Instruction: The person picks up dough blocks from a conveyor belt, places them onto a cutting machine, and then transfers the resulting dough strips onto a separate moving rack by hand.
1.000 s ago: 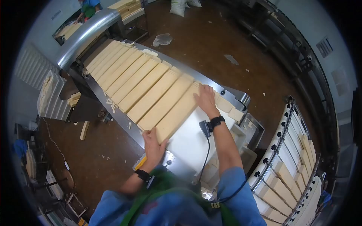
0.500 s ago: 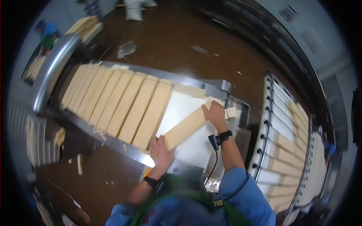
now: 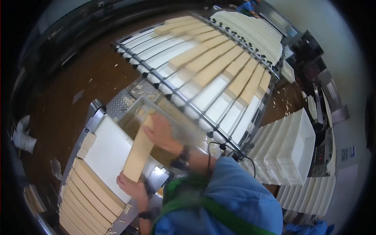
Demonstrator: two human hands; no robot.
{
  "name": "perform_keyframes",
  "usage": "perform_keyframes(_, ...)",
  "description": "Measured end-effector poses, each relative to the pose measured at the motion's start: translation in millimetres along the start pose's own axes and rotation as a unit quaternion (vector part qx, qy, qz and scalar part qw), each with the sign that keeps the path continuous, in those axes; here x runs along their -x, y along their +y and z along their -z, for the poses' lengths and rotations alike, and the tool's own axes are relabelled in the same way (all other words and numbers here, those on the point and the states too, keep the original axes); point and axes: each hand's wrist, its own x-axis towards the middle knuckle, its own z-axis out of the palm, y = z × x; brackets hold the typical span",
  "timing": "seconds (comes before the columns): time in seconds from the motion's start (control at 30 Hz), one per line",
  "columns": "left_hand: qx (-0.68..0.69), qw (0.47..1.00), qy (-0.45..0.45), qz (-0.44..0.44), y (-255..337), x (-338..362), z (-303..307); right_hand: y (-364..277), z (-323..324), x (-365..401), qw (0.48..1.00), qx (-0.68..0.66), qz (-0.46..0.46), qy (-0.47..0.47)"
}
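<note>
Both my hands hold one long pale-yellow slab (image 3: 139,150), tilted over the edge between the white belt and a bin. My left hand (image 3: 133,187) grips its near end. Around the far end my right hand (image 3: 161,132) is closed, blurred by motion. Beside them lies the white belt (image 3: 107,143), with a row of similar slabs (image 3: 92,190) set side by side at its lower left. Under the slab's far part is a grey bin (image 3: 131,113) with pale scraps in it.
A wide slatted conveyor (image 3: 211,98) carrying several slabs runs beyond the bin. Stacked white crates (image 3: 284,147) stand at the right. Another person (image 3: 246,7) is at the far end. Scraps lie on the brown floor (image 3: 92,64).
My view has swung right toward the slatted conveyor. The slab has moved with both hands from over the white belt to the bin's edge.
</note>
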Motion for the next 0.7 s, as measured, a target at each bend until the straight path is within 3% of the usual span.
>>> perform_keyframes(0.07, 0.074, 0.994, 0.005, -0.074, 52, 5, -20, 15, 87, -3, 0.994, 0.024, 0.009, 0.102)
perform_keyframes(0.2, 0.099, 0.972, -0.079, -0.198, 168, 26, -69, 101, 224, 9, 0.94, 0.103, -0.003, 0.326)
perform_keyframes(0.23, 0.092, 0.96, -0.101, -0.246, 202, 35, -76, 126, 259, 20, 0.929, 0.137, -0.064, 0.339)
perform_keyframes(0.33, 0.115, 0.931, -0.162, -0.306, 291, 74, -93, 165, 360, 49, 0.891, 0.198, -0.128, 0.388)
perform_keyframes(0.4, 0.131, 0.897, -0.286, -0.309, 333, 103, -104, 216, 403, 66, 0.888, 0.186, -0.156, 0.392)
perform_keyframes(0.43, 0.13, 0.897, -0.289, -0.308, 349, 117, -107, 243, 417, 71, 0.884, 0.171, -0.18, 0.397)
perform_keyframes(0.5, 0.137, 0.874, -0.386, -0.261, 377, 140, -114, 291, 437, 68, 0.896, 0.159, -0.202, 0.363)
perform_keyframes(0.57, 0.122, 0.876, -0.371, -0.283, 385, 165, -133, 333, 445, 54, 0.906, 0.142, -0.224, 0.33)
perform_keyframes(0.63, 0.113, 0.841, -0.475, -0.235, 401, 179, -139, 371, 445, 34, 0.927, 0.149, -0.267, 0.218)
perform_keyframes(0.67, 0.141, 0.821, -0.486, -0.265, 397, 186, -153, 389, 444, 25, 0.928, 0.145, -0.265, 0.218)
perform_keyframes(0.7, 0.138, 0.822, -0.484, -0.267, 394, 195, -171, 411, 441, 18, 0.934, 0.155, -0.286, 0.147)
